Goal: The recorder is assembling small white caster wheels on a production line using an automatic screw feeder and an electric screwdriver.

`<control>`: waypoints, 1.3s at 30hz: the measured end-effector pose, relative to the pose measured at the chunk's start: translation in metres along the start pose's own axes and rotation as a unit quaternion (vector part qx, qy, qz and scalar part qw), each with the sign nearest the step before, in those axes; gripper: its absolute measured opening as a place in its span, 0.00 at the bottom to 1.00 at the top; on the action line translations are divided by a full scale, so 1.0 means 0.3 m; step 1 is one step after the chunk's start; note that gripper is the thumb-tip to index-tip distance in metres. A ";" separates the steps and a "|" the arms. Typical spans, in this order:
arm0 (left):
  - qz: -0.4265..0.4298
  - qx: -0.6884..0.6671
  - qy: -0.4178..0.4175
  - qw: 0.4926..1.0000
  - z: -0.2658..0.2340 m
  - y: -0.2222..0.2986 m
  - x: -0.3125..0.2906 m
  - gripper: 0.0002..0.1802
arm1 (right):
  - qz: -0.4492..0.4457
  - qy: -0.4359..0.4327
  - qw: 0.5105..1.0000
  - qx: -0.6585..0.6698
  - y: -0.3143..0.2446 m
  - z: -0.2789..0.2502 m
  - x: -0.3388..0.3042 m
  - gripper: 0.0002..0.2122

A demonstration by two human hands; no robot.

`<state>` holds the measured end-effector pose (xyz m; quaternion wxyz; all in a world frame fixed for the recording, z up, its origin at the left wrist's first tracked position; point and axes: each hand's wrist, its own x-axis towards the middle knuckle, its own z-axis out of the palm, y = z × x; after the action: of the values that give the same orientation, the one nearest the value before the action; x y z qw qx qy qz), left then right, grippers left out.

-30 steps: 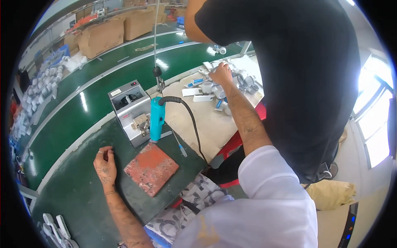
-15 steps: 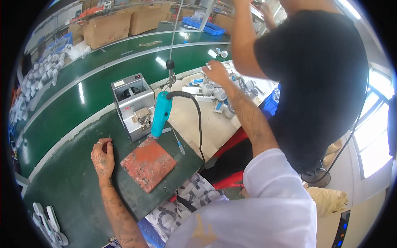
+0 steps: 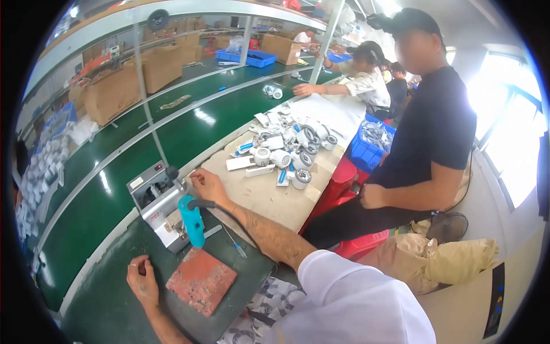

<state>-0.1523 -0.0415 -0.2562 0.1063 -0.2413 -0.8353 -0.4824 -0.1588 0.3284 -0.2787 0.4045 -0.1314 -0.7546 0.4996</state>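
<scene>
My left hand (image 3: 142,279) rests on the dark green bench with its fingers curled in and nothing visible in them. It lies just left of a worn reddish square pad (image 3: 201,280). My right hand (image 3: 207,186) is bent closed beside the grey metal machine (image 3: 163,209); whatever its fingertips may hold is hidden. Just below that hand, a teal electric screwdriver (image 3: 192,222) hangs upright on a cord, its lower end over the pad's far edge. A small screwdriver with a blue handle (image 3: 239,250) lies to the pad's right.
White and grey round-headed parts (image 3: 281,159) are piled on the beige board (image 3: 246,195). Beyond runs a green conveyor (image 3: 166,129). A co-worker in a black shirt (image 3: 424,126) sits at the right by red stools (image 3: 344,178) and a blue crate (image 3: 366,150).
My right hand has come back from the parts pile to beside the machine. My left hand stays by the pad. The view has tilted up and right; the co-worker's raised arms are now down.
</scene>
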 end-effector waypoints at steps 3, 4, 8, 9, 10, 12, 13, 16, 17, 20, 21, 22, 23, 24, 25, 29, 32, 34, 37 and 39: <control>-0.022 0.022 -0.013 0.999 -0.041 -0.003 -0.025 0.07 | 0.009 -0.049 0.999 -0.019 -0.086 0.020 -0.040 0.07; -0.021 0.020 -0.013 0.999 -0.033 0.005 -0.014 0.06 | 0.011 -0.074 0.997 -0.030 -0.086 0.003 -0.023 0.08; -0.014 0.018 -0.020 1.000 -0.012 -0.005 0.000 0.06 | 0.015 -0.099 0.992 -0.080 -0.089 -0.018 -0.015 0.09; -0.010 0.022 -0.018 1.000 -0.011 -0.010 0.000 0.06 | 0.018 -0.110 0.990 -0.086 -0.089 -0.021 -0.019 0.09; -0.016 0.038 -0.025 0.999 -0.023 -0.015 -0.008 0.07 | 0.018 -0.126 0.987 -0.094 -0.097 -0.013 -0.033 0.08; -0.026 0.031 -0.021 0.999 -0.027 -0.027 -0.008 0.07 | 0.008 -0.148 0.982 -0.113 -0.108 0.000 -0.036 0.08; -0.038 0.026 -0.024 0.999 -0.028 -0.023 -0.013 0.07 | 0.016 -0.150 0.982 -0.113 -0.108 -0.002 -0.045 0.08; -0.027 0.028 -0.017 0.999 -0.028 -0.003 0.000 0.07 | 0.031 -0.142 0.984 -0.102 -0.111 0.007 -0.034 0.08; -0.020 0.036 -0.019 0.999 -0.032 0.009 0.002 0.07 | 0.018 -0.141 0.981 -0.132 -0.116 -0.001 -0.027 0.09; -0.014 0.053 -0.012 0.998 -0.022 0.023 0.000 0.07 | 0.026 -0.153 0.981 -0.119 -0.116 -0.016 -0.037 0.09; -0.019 0.051 -0.010 0.998 -0.025 0.019 -0.002 0.08 | 0.025 -0.156 0.981 -0.113 -0.118 -0.006 -0.037 0.09; -0.025 0.046 -0.012 0.999 -0.023 0.024 -0.008 0.08 | 0.019 -0.154 0.981 -0.114 -0.112 -0.009 -0.044 0.09; -0.034 0.044 -0.017 0.998 -0.026 0.036 -0.007 0.08 | 0.013 -0.152 0.982 -0.115 -0.109 -0.007 -0.049 0.09; -0.036 0.047 -0.018 0.998 -0.027 0.040 -0.004 0.08 | 0.015 -0.153 0.982 -0.112 -0.105 -0.003 -0.047 0.09; -0.043 0.043 -0.020 0.998 -0.028 0.044 -0.005 0.08 | 0.013 -0.152 0.982 -0.116 -0.103 -0.004 -0.048 0.09; -0.035 0.029 -0.018 0.999 -0.027 0.063 -0.003 0.08 | 0.014 -0.156 0.978 -0.141 -0.110 -0.002 -0.040 0.09; -0.034 0.013 -0.021 0.999 -0.024 0.061 -0.004 0.08 | 0.015 -0.159 0.977 -0.140 -0.106 -0.005 -0.038 0.09; -0.027 0.014 -0.019 0.999 -0.014 0.058 0.002 0.08 | 0.015 -0.161 0.976 -0.146 -0.103 -0.009 -0.035 0.09; -0.042 0.028 -0.028 0.998 -0.024 0.071 0.003 0.08 | 0.008 -0.149 0.979 -0.137 -0.102 -0.010 -0.036 0.08; -0.065 0.043 -0.043 0.996 -0.026 0.067 0.003 0.09 | 0.008 -0.149 0.979 -0.137 -0.100 -0.013 -0.036 0.08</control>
<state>-0.1432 -0.0394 -0.2366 0.0491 -0.2026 -0.8730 -0.4410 -0.1428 0.3105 -0.2573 0.2621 -0.1157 -0.8668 0.4081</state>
